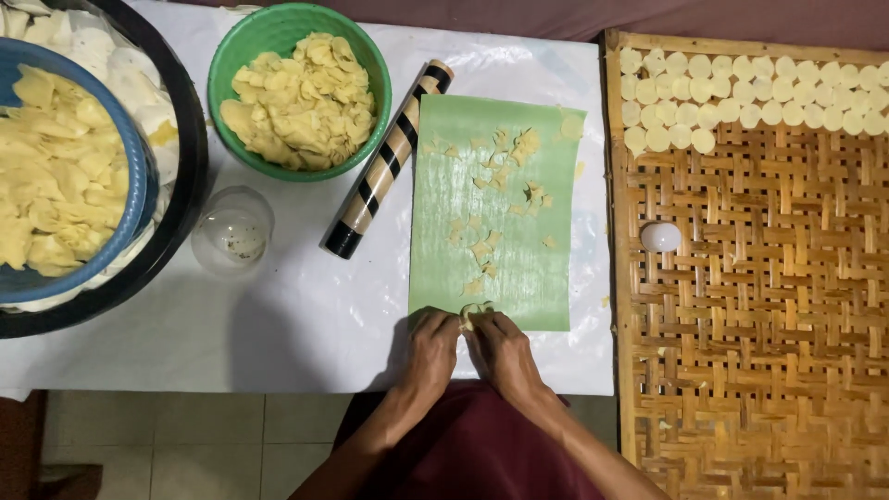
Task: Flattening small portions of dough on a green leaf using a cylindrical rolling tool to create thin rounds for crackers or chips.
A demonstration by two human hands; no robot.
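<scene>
Both hands meet at the near edge of the green sheet [489, 208]. The left hand [433, 344] and the right hand [505, 350] have their fingertips drawn together on one small pale dough scrap [472, 316], pinching it between them just where the sheet ends.

Farther up the sheet, more scraps [505, 171] lie loose, thickest toward its far half. Just left of the sheet, a striped roller [387, 159] lies slanted, its far end touching the sheet's far-left corner. Left of the roller's near end stands a clear cup [232, 229], mouth down as far as one can tell.

Right of the sheet, a woven tray [759, 324] holds a white round lump [660, 237] and, along its far edge, rows of pale discs [750, 90].

Beyond the sheet to the left, a green bowl [225, 65] is heaped with yellow chips [301, 102]. Well left of the sheet, a blue bowl [137, 176] of the same chips sits inside a black basin [190, 139] with white discs under it.
</scene>
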